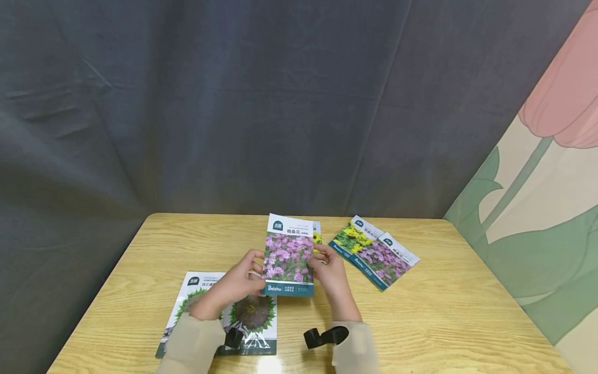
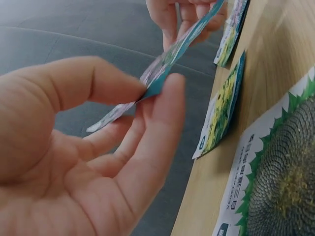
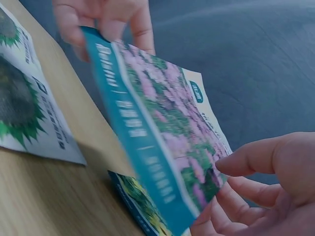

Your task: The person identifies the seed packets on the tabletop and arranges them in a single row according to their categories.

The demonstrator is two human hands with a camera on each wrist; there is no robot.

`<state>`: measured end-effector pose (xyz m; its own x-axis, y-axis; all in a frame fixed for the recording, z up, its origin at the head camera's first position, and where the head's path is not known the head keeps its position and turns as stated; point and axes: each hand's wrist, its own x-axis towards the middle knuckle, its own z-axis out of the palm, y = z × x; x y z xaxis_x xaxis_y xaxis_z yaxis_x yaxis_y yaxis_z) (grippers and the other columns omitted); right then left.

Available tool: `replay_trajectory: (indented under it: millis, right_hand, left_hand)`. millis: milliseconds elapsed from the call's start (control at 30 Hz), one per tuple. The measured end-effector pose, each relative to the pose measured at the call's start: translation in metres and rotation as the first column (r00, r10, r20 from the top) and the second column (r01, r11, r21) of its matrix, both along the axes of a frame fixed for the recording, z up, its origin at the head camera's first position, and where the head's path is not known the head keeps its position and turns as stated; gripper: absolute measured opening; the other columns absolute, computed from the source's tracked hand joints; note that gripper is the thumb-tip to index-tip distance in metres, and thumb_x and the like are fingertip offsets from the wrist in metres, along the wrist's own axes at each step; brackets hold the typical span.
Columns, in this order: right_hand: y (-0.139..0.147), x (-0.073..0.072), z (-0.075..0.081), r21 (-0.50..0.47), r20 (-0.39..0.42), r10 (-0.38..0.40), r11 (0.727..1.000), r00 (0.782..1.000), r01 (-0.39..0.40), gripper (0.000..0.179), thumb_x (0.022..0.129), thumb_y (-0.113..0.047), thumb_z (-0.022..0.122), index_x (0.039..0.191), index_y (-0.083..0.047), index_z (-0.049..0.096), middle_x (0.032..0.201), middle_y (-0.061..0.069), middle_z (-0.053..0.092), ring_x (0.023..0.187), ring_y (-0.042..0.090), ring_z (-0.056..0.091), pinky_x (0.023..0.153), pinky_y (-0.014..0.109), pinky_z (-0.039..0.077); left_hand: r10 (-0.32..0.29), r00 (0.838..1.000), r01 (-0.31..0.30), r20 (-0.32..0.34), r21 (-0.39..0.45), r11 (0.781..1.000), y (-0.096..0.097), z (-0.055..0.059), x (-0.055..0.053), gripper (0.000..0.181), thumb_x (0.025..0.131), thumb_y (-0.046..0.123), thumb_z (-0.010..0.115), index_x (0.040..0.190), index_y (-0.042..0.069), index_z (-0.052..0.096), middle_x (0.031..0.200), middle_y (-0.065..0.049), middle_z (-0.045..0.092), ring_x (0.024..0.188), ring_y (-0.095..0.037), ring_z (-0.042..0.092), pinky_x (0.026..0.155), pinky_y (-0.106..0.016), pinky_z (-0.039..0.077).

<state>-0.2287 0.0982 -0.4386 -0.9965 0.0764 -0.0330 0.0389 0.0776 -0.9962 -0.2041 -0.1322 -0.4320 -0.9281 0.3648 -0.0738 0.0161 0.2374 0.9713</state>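
A seed packet (image 1: 288, 257) with pink flowers and a teal bottom band is held up over the table between both hands. At its lower left edge, my left hand (image 1: 240, 280) pinches it between thumb and fingers. My right hand (image 1: 329, 270) pinches the opposite edge, its thumb on the printed front in the right wrist view. Behind the held packet, a yellow-flower packet (image 1: 317, 236) lies mostly hidden on the table. Two sunflower-head seed packets (image 1: 252, 314) lie beneath my left forearm, partly covered by it.
On the right of the wooden table (image 1: 444, 306), a second yellow-flower packet (image 1: 350, 239) lies partly under another pink-flower packet (image 1: 388, 259). A dark grey curtain (image 1: 280, 104) hangs behind the table. A wall with a tulip pattern (image 1: 551, 218) stands at the right.
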Motion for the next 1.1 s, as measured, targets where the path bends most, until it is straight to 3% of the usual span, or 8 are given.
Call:
replay_trajectory:
  millis: [200, 367, 500, 700, 1100]
  right_hand:
    - [0.011, -0.001, 0.000, 0.059, -0.012, -0.023, 0.998, 1.000, 0.024, 0.042, 0.093, 0.004, 0.060, 0.135, 0.005, 0.055, 0.103, 0.016, 0.062, 0.074, 0.012, 0.061, 0.067, 0.032, 0.056]
    - [0.018, 0.000, 0.001, 0.125, 0.011, 0.026, 0.992, 1.000, -0.027, 0.044, 0.093, 0.006, 0.061, 0.137, 0.003, 0.054, 0.095, 0.016, 0.065, 0.075, 0.016, 0.063, 0.071, 0.042, 0.059]
    - [0.021, 0.002, 0.001, 0.153, 0.025, 0.074, 0.985, 0.997, -0.077, 0.048, 0.094, 0.007, 0.060, 0.141, 0.003, 0.050, 0.093, 0.016, 0.063, 0.075, 0.019, 0.063, 0.070, 0.042, 0.059]
    - [0.026, 0.003, 0.003, 0.185, 0.023, 0.107, 0.977, 0.994, -0.110, 0.049, 0.095, 0.006, 0.058, 0.143, 0.003, 0.048, 0.093, 0.016, 0.063, 0.076, 0.021, 0.062, 0.069, 0.043, 0.059]
    - [0.034, 0.000, 0.000, 0.235, 0.007, 0.096, 0.967, 0.995, -0.095, 0.047, 0.097, 0.006, 0.057, 0.143, 0.003, 0.048, 0.096, 0.020, 0.064, 0.076, 0.024, 0.065, 0.068, 0.042, 0.061]
  left_hand:
    - [-0.042, 0.999, 0.042, -0.002, -0.039, 0.998, 0.001, -0.003, 0.002, 0.041, 0.096, -0.001, 0.057, 0.134, -0.005, 0.042, 0.101, -0.017, 0.053, 0.077, -0.020, 0.063, 0.073, -0.041, 0.062]
    - [-0.049, 0.999, 0.050, 0.014, -0.059, 0.997, 0.002, -0.006, 0.003, 0.021, 0.102, 0.002, 0.053, 0.121, -0.005, 0.049, 0.096, -0.016, 0.054, 0.074, -0.020, 0.063, 0.070, -0.039, 0.062]
    - [-0.066, 0.997, 0.068, 0.029, -0.066, 0.996, 0.003, -0.006, 0.003, 0.010, 0.105, 0.004, 0.050, 0.111, -0.003, 0.052, 0.091, -0.015, 0.056, 0.071, -0.019, 0.062, 0.068, -0.039, 0.062]
    - [-0.088, 0.995, 0.091, 0.055, -0.064, 0.994, 0.006, -0.005, 0.004, 0.012, 0.106, 0.006, 0.049, 0.102, -0.003, 0.056, 0.081, -0.012, 0.059, 0.064, -0.017, 0.063, 0.064, -0.039, 0.062]
    - [-0.148, 0.983, 0.156, 0.108, -0.068, 0.985, 0.012, -0.011, 0.004, 0.016, 0.103, 0.006, 0.053, 0.092, -0.003, 0.060, 0.075, -0.010, 0.065, 0.061, -0.015, 0.068, 0.060, -0.031, 0.061]
